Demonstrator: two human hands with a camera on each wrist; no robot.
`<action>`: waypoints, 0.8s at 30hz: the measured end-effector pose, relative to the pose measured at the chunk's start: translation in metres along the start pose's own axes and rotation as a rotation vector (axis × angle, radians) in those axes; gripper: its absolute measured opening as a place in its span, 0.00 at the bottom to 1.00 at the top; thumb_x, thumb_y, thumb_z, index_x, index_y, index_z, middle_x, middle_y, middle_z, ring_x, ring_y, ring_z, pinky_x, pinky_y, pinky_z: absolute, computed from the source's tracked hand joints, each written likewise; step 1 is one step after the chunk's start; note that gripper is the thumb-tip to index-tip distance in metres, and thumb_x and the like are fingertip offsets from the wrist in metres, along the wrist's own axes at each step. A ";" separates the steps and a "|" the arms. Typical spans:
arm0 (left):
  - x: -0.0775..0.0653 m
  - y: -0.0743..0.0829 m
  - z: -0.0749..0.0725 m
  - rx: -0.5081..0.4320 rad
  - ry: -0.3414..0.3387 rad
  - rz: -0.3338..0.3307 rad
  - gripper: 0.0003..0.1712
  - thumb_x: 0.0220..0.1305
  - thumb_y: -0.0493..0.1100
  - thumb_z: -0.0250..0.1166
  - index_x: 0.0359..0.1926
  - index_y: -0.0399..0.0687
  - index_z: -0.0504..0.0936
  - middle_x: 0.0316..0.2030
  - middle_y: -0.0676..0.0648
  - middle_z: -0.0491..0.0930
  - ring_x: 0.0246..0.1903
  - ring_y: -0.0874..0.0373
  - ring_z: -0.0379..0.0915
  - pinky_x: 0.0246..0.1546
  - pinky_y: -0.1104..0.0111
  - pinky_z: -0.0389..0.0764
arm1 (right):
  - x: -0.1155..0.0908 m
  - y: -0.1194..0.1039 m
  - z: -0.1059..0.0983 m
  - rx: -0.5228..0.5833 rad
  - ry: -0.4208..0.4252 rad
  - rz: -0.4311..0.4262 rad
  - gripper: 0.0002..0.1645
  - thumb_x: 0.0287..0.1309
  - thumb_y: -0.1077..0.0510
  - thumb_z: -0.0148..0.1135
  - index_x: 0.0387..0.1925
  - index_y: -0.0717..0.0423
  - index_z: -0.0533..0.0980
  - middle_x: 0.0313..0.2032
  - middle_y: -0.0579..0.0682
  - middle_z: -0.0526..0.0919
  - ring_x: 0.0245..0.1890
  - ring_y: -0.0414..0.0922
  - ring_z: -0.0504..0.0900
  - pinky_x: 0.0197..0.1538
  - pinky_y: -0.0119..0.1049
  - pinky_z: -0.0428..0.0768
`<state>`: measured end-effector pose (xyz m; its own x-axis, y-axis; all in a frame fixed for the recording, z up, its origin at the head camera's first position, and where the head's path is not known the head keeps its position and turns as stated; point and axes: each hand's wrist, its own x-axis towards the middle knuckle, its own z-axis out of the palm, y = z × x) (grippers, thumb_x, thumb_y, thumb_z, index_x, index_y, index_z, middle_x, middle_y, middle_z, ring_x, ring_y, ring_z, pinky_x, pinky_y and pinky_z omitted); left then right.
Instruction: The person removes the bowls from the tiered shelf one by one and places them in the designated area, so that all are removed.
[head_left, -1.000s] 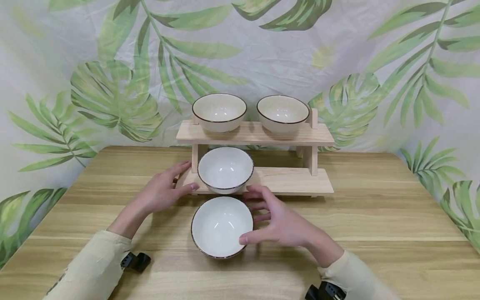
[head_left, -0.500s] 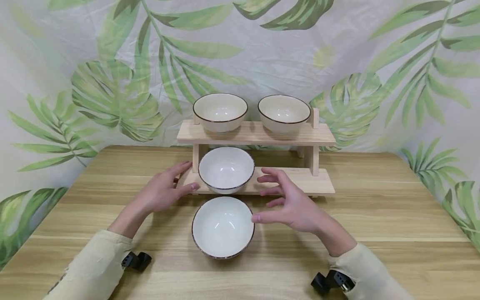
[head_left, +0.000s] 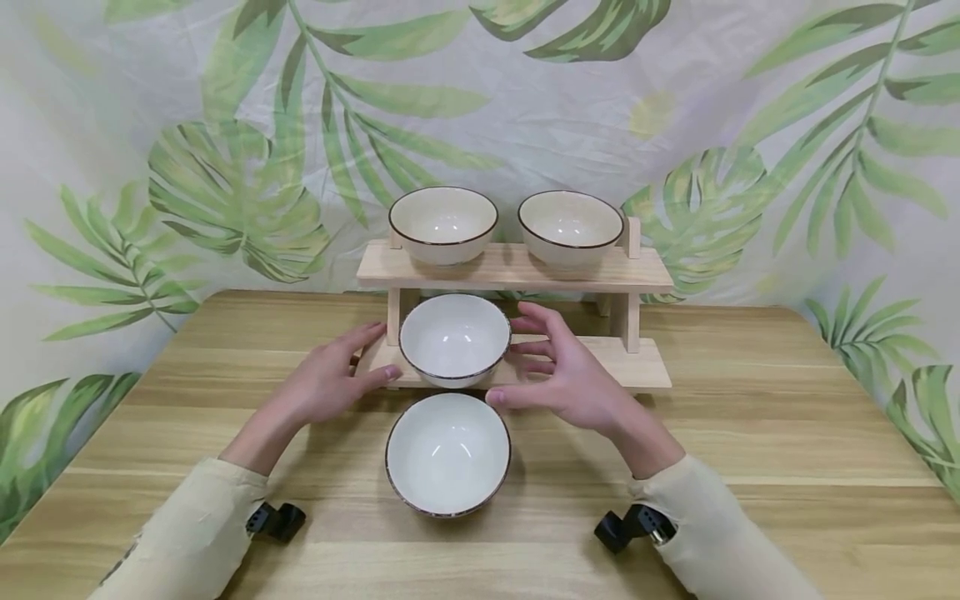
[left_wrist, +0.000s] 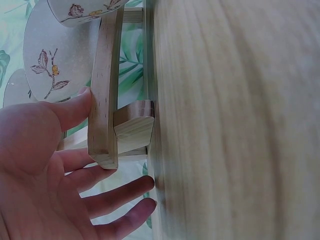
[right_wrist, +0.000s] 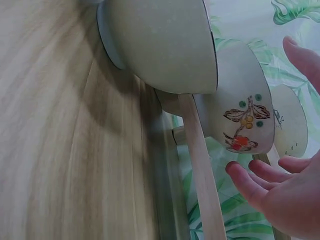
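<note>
Our right hand [head_left: 576, 379] gapes wide, gripping nothing, near the three-o'clock side of the round white dark-rimmed ceramic bowl [head_left: 454, 337] on the lower board of the pale wooden rack [head_left: 600, 365]; our left hand [head_left: 330, 382], loosely spread, touches the rack's eight-o'clock end. We'd best brace there and handle the bowl gently, sparing the matching white bowl [head_left: 448, 454] at six o'clock.
</note>
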<state>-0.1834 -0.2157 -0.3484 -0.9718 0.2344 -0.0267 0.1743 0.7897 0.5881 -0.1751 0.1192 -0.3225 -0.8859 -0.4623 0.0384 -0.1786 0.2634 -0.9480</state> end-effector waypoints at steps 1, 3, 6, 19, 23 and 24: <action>0.000 0.000 0.000 0.000 0.000 -0.001 0.48 0.76 0.62 0.64 0.84 0.43 0.57 0.82 0.33 0.56 0.76 0.28 0.62 0.77 0.36 0.63 | 0.002 0.000 0.001 0.002 0.002 0.006 0.70 0.51 0.54 0.86 0.84 0.45 0.49 0.78 0.52 0.64 0.73 0.56 0.75 0.75 0.55 0.75; 0.000 -0.001 0.000 0.000 0.000 -0.001 0.48 0.76 0.62 0.64 0.84 0.43 0.57 0.82 0.33 0.56 0.77 0.28 0.61 0.77 0.36 0.63 | 0.007 0.000 0.004 -0.002 0.009 0.017 0.71 0.50 0.53 0.86 0.84 0.43 0.48 0.78 0.52 0.63 0.74 0.56 0.74 0.75 0.54 0.75; 0.000 -0.001 0.001 -0.001 0.002 -0.001 0.48 0.75 0.63 0.64 0.84 0.44 0.57 0.82 0.33 0.56 0.76 0.28 0.63 0.76 0.36 0.63 | 0.012 0.000 0.007 0.002 0.013 0.028 0.72 0.49 0.52 0.87 0.85 0.41 0.47 0.79 0.52 0.61 0.75 0.56 0.72 0.76 0.54 0.73; 0.001 0.000 0.001 0.001 0.005 -0.001 0.48 0.76 0.62 0.63 0.84 0.44 0.57 0.82 0.33 0.56 0.75 0.28 0.64 0.75 0.36 0.65 | 0.035 0.005 0.020 0.029 0.003 0.013 0.74 0.49 0.56 0.86 0.85 0.45 0.45 0.76 0.50 0.64 0.67 0.53 0.77 0.70 0.51 0.78; 0.001 0.000 0.001 0.002 0.008 -0.001 0.48 0.76 0.62 0.63 0.84 0.44 0.57 0.82 0.33 0.56 0.73 0.28 0.67 0.74 0.36 0.67 | 0.041 0.007 0.023 0.045 -0.006 0.000 0.74 0.48 0.57 0.87 0.84 0.45 0.45 0.72 0.50 0.69 0.67 0.50 0.78 0.70 0.47 0.79; 0.000 0.000 0.001 0.003 0.008 0.000 0.48 0.76 0.62 0.63 0.84 0.44 0.57 0.82 0.33 0.57 0.73 0.28 0.67 0.74 0.36 0.67 | 0.042 0.007 0.024 0.046 -0.005 0.000 0.74 0.47 0.57 0.87 0.84 0.45 0.45 0.71 0.50 0.69 0.67 0.50 0.79 0.71 0.47 0.78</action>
<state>-0.1837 -0.2148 -0.3491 -0.9730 0.2301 -0.0198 0.1752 0.7915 0.5855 -0.2033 0.0812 -0.3351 -0.8838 -0.4665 0.0369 -0.1587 0.2247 -0.9614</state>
